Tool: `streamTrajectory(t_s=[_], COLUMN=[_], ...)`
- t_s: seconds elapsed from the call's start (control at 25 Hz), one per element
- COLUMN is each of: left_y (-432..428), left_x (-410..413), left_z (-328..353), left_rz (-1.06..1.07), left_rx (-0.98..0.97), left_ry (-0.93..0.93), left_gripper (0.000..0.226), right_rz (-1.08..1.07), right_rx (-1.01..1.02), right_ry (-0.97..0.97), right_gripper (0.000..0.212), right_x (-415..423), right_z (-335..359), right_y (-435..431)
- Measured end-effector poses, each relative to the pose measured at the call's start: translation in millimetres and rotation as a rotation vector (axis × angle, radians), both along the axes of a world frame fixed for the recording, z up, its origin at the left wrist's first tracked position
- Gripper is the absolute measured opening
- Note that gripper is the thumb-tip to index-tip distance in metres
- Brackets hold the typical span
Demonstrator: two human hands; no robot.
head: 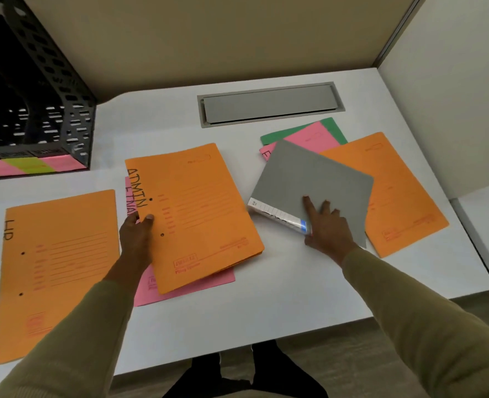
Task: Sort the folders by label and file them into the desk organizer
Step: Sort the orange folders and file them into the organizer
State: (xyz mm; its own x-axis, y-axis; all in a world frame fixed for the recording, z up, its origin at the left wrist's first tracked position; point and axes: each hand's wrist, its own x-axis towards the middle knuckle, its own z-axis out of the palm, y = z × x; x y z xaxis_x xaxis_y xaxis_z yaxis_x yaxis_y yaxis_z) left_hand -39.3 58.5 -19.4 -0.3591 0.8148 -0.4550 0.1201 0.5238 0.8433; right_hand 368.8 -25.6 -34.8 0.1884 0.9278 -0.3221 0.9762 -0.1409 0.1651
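Right, head cam, only view: I read this as still the sorting step, nothing filed in the black desk organizer (51, 90) far left yet. My left hand (135, 239) pinches the ADMIN folder (197, 214) by its left edge, over a pink folder (185, 285). My right hand (327, 228) lies flat, fingers spread, on the grey folder (315, 179); no grip. Next move, I'd guess: read grey's label, place it w/ its group. Count: 3 orange incl. HR folder (56, 265), 2 pink, 1 green, 1 grey.
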Motion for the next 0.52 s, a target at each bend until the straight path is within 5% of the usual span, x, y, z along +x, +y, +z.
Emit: streamTrajectory(t_s=[0.28,0.52], left_y=[-14,-27], left_x=[16,76], left_z=[-7,-13], left_rz=[-0.092,-0.225], left_rx=[-0.078,-0.146], left_ry=[-0.031,-0.137], left_gripper=[0.024,0.024], right_rz=[-0.139,-0.124], right_rx=[0.291,0.427], right_ry=[0.257,0.269], right_gripper=[0.071,0.063], right_x=[7,30], right_z=[61,107], right_y=[25,35])
